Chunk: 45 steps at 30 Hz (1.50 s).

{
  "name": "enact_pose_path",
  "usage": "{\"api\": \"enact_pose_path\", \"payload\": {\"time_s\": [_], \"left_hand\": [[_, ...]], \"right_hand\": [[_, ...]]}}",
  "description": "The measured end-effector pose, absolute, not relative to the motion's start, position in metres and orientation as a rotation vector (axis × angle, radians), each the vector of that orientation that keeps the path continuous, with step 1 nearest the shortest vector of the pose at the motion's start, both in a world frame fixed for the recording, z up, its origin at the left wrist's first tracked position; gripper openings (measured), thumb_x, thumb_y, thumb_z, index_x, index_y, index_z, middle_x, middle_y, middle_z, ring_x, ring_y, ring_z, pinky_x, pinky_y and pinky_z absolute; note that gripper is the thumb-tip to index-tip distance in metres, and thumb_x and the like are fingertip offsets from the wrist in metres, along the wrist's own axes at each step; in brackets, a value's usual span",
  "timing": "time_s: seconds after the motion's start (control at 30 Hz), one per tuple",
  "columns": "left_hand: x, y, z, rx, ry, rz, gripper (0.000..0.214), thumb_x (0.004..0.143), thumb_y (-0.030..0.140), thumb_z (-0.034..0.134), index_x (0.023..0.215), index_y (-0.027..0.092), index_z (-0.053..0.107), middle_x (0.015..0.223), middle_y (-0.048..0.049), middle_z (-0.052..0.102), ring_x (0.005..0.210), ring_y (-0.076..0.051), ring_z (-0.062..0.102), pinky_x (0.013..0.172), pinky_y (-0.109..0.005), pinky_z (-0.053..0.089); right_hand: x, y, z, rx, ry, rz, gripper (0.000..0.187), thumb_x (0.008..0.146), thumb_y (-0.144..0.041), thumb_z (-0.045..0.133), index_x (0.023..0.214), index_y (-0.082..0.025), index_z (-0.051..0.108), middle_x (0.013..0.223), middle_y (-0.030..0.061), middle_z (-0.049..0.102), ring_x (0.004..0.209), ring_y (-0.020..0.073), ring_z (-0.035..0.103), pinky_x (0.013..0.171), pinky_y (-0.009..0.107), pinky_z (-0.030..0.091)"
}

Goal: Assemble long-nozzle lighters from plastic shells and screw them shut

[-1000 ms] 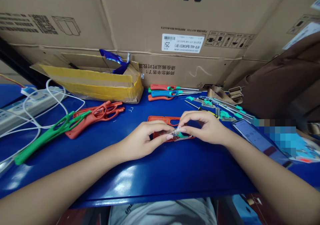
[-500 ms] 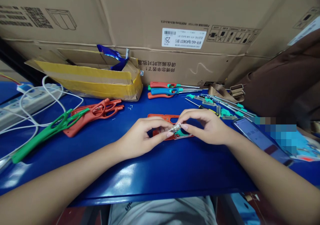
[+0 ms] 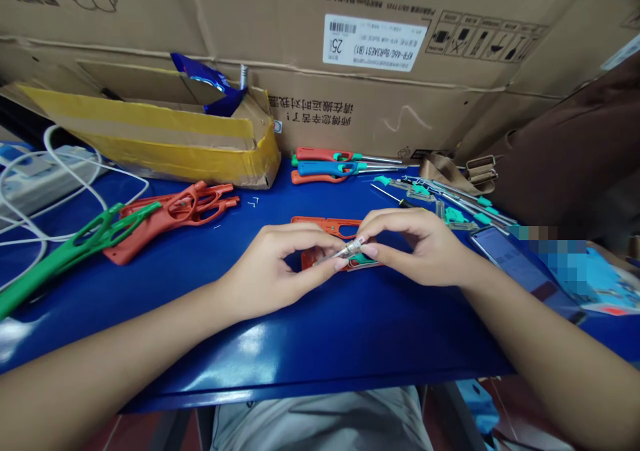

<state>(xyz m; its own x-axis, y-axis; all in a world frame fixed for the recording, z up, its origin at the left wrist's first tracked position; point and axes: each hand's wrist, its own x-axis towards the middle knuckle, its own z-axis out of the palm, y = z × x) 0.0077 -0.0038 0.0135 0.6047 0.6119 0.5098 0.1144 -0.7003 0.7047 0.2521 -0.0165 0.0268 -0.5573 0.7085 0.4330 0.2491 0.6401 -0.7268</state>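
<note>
Brown printed cardboard (image 3: 280, 11) walls off the far side, and in front of it stretches a glossy blue desk (image 3: 310, 351), seen from the head camera. Centre stage, both hands at work! Left hand (image 3: 287, 267) pinches a small, clear, slim part with a metallic end (image 3: 352, 247) between thumb and fingers; right hand (image 3: 423, 247) has thumb and forefinger closed on its right end. That part is up above the desk, over orange-red plastic handle shells (image 3: 320, 225), with a teal plastic piece (image 3: 361, 259) showing just below the fingers.

Over to the left, a long green plastic handle shell (image 3: 55, 271) lies partly across red plastic handle shells (image 3: 143, 237), a yellow-taped open cardboard box (image 3: 200, 152) beyond them. Far middle: three long-barrelled lighters, the blue one (image 3: 323, 168) between two reddish ones. On the right, teal-and-metal lighter innards (image 3: 453, 215) spread loosely beside a black-and-yellow screwdriver (image 3: 406, 203), with a dark-edged phone (image 3: 520, 271) lying nearer, just right of the right hand.
</note>
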Motion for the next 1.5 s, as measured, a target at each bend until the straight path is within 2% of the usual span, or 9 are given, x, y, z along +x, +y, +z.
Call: {"api": "enact_pose_path", "payload": {"time_s": [0.23,0.43,0.63,0.83,1.03,1.27,1.5], "left_hand": [[0.008,-0.004,0.016,2.218,0.559,1.062,0.012,0.089,0.017,0.074,0.099,0.012,0.077,0.082,-0.0025,0.076,0.068,-0.01,0.068,0.066,-0.017,0.055],[0.007,-0.002,0.014,2.267,0.526,1.08,0.016,0.087,0.014,0.078,0.102,0.015,0.077,0.095,-0.0031,0.08,0.087,-0.011,0.074,0.084,-0.017,0.057],[0.007,0.0,0.012,2.255,0.471,1.113,0.016,0.085,0.014,0.079,0.101,0.018,0.078,0.095,-0.0032,0.081,0.091,-0.015,0.076,0.089,-0.024,0.059],[0.008,0.002,0.01,2.281,0.445,1.135,0.017,0.084,0.013,0.08,0.101,0.016,0.078,0.096,-0.0037,0.081,0.092,-0.014,0.075,0.092,-0.021,0.058],[0.008,0.002,0.009,2.279,0.46,1.129,0.017,0.084,0.015,0.081,0.1,0.017,0.077,0.096,-0.0033,0.081,0.092,-0.014,0.075,0.089,-0.022,0.059],[0.006,-0.003,0.011,2.275,0.533,1.128,0.017,0.086,0.015,0.078,0.103,0.019,0.078,0.096,-0.0048,0.08,0.088,-0.015,0.075,0.082,-0.024,0.061],[0.005,-0.004,0.012,2.29,0.533,1.175,0.017,0.086,0.015,0.077,0.102,0.02,0.078,0.092,-0.0046,0.08,0.075,-0.012,0.071,0.069,-0.022,0.059]], "right_hand": [[0.25,-0.02,0.031,-0.752,-2.104,0.798,0.01,0.098,-0.016,0.062,0.095,-0.017,0.072,0.088,0.0046,0.074,0.081,0.013,0.067,0.074,0.025,0.054],[0.251,-0.022,0.033,-0.732,-2.094,0.814,0.005,0.093,-0.016,0.068,0.098,-0.017,0.071,0.088,0.0047,0.071,0.08,0.0143,0.066,0.075,0.028,0.054],[0.25,-0.026,0.035,-0.653,-2.104,0.786,0.017,0.086,-0.013,0.075,0.102,-0.017,0.07,0.09,0.0036,0.069,0.08,0.0139,0.063,0.074,0.029,0.053],[0.245,-0.028,0.038,-0.611,-2.108,0.728,0.023,0.085,-0.012,0.078,0.106,-0.016,0.07,0.095,0.0052,0.071,0.086,0.0134,0.065,0.076,0.026,0.055],[0.243,-0.028,0.04,-0.622,-2.119,0.657,0.014,0.088,-0.011,0.075,0.1,-0.016,0.072,0.091,0.0041,0.073,0.083,0.0119,0.067,0.074,0.024,0.055],[0.244,-0.027,0.036,-0.718,-2.064,0.624,0.008,0.09,-0.016,0.074,0.096,-0.02,0.073,0.087,0.0027,0.075,0.08,0.0147,0.069,0.073,0.029,0.056],[0.246,-0.026,0.036,-0.744,-2.048,0.611,0.007,0.09,-0.017,0.074,0.095,-0.022,0.075,0.087,0.0032,0.077,0.079,0.0155,0.071,0.071,0.029,0.058]]}}
